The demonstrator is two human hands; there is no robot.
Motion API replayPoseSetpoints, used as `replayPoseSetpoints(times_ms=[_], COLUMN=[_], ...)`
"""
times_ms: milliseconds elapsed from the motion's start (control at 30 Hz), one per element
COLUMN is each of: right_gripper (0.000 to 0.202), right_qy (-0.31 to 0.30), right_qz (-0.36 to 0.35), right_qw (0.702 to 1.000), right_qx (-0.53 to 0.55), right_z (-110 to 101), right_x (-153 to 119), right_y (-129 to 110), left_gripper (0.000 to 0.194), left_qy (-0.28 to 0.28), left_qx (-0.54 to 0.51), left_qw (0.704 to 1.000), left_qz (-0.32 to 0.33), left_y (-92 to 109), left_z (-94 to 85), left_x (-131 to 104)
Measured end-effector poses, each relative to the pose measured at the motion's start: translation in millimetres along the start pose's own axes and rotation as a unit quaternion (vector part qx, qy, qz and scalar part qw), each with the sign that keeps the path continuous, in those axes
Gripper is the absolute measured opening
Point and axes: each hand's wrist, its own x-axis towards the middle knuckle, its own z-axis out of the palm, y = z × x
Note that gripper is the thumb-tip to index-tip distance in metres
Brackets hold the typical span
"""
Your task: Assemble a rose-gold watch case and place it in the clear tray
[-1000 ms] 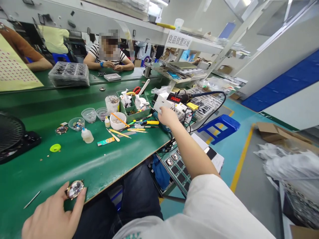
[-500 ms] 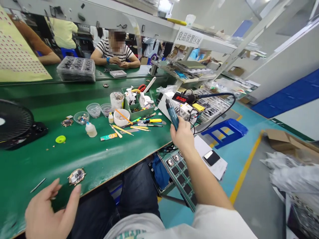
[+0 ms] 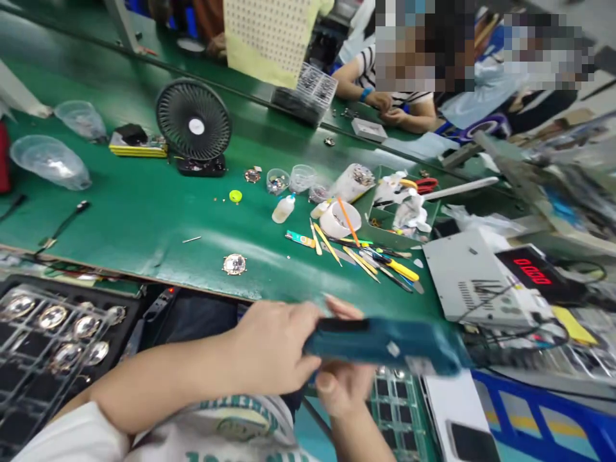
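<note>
A dark teal electric screwdriver (image 3: 385,343) lies level in front of my body, smeared by motion, its cable end to the right. My left hand (image 3: 283,346) is closed round its front end, so the tip is hidden. My right hand (image 3: 349,385) wraps it from behind, fingers above and thumb below, partly covered by the tool. On the green bench beyond my hands rests a round watch movement (image 3: 235,264) with small lugs. A thin metal rod (image 3: 191,239) lies to its left.
A black fan (image 3: 194,122) stands at the back left. Glue bottles, cups and several hand tools surround a white bowl (image 3: 334,221). A grey power unit (image 3: 462,276) with red digits is at right. Trays of watch parts (image 3: 52,340) sit lower left. A co-worker (image 3: 385,96) sits opposite.
My view has swung left. My right hand has brought the electric screwdriver from beside the power unit to my front. My left hand, open near the watch movement before, now grips the screwdriver's front end.
</note>
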Motion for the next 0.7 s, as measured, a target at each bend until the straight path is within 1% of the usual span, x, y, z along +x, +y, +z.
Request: replayPoseSetpoints(times_ms=[33, 67, 100, 133, 167, 200, 233, 267, 300, 333, 367, 400, 433, 467, 500, 567, 633, 700], right_gripper=[0.068, 0.069, 0.065, 0.058, 0.052, 0.051, 0.049, 0.046, 0.044, 0.040, 0.038, 0.039, 0.047, 0.053, 0.060, 0.063, 0.062, 0.059], right_qy=[-0.016, -0.023, -0.016, 0.005, 0.034, 0.063, 0.088, 0.105, 0.113, 0.119, 0.126, 0.128, 0.110, 0.079, 0.048, 0.010, -0.013, -0.047], right_qz=[-0.011, -0.026, -0.048, -0.062, -0.071, -0.085, -0.102, -0.117, -0.124, -0.116, -0.117, -0.101, -0.085, -0.055, -0.025, 0.021, 0.063, 0.094], right_qw=[0.999, 0.996, 0.991, 0.984, 0.975, 0.966, 0.958, 0.949, 0.946, 0.949, 0.949, 0.950, 0.949, 0.945, 0.937, 0.909, 0.883, 0.869], right_qx=[0.029, 0.079, 0.124, 0.169, 0.208, 0.236, 0.254, 0.274, 0.277, 0.270, 0.265, 0.267, 0.284, 0.313, 0.346, 0.416, 0.465, 0.483], right_z=[12.4, 21.3, 26.3, 27.8, 26.6, 23.6, 20.3, 17.7, 17.1, 18.8, 23.0, 29.4, 37.2, 45.7, 53.9, 67.1, 74.3, 77.4], right_x=[-1.2, 0.3, 5.3, 14.0, 26.3, 42.2, 61.0, 82.0, 104.3, 126.7, 147.9, 166.8, 182.2, 193.4, 200.0, 199.7, 186.7, 169.6], right_y=[8.6, 15.0, 19.0, 20.4, 19.6, 17.3, 14.0, 10.7, 7.9, 6.2, 5.9, 6.9, 9.0, 12.0, 15.2, 20.6, 22.6, 21.3], left_gripper=[0.030, 0.030, 0.030, 0.031, 0.035, 0.038, 0.042, 0.048, 0.053, 0.054, 0.054, 0.055, 0.056, 0.059, 0.064, 0.072, 0.072, 0.064], left_qy=[-0.003, 0.006, 0.033, 0.073, 0.116, 0.167, 0.191, 0.186, 0.171, 0.150, 0.131, 0.115, 0.106, 0.101, 0.099, 0.102, 0.108, 0.113], left_qx=[-0.017, -0.026, -0.024, -0.012, 0.012, 0.056, 0.106, 0.144, 0.167, 0.173, 0.167, 0.155, 0.143, 0.134, 0.129, 0.129, 0.133, 0.144], left_qw=[1.000, 0.999, 0.997, 0.996, 0.992, 0.984, 0.975, 0.968, 0.964, 0.964, 0.967, 0.972, 0.976, 0.978, 0.980, 0.980, 0.979, 0.977], left_qz=[0.023, 0.046, 0.059, 0.056, 0.038, 0.006, -0.039, -0.085, -0.117, -0.133, -0.139, -0.135, -0.129, -0.122, -0.117, -0.109, -0.106, -0.109], left_y=[-4.1, -9.8, -17.6, -27.7, -39.8, -53.2, -67.1, -80.5, -92.6, -102.5, -110.1, -115.1, -118.0, -119.0, -118.8, -117.0, -115.4, -115.1], left_z=[4.3, 7.1, 7.7, 5.7, 1.1, -5.3, -12.7, -20.1, -26.5, -31.4, -34.4, -35.8, -35.7, -34.7, -33.3, -30.6, -29.4, -29.0], left_x=[-3.2, -7.3, -12.4, -18.3, -24.5, -30.6, -35.9, -39.8, -42.1, -42.5, -41.4, -39.2, -36.5, -33.8, -31.7, -29.9, -30.7, -32.2])
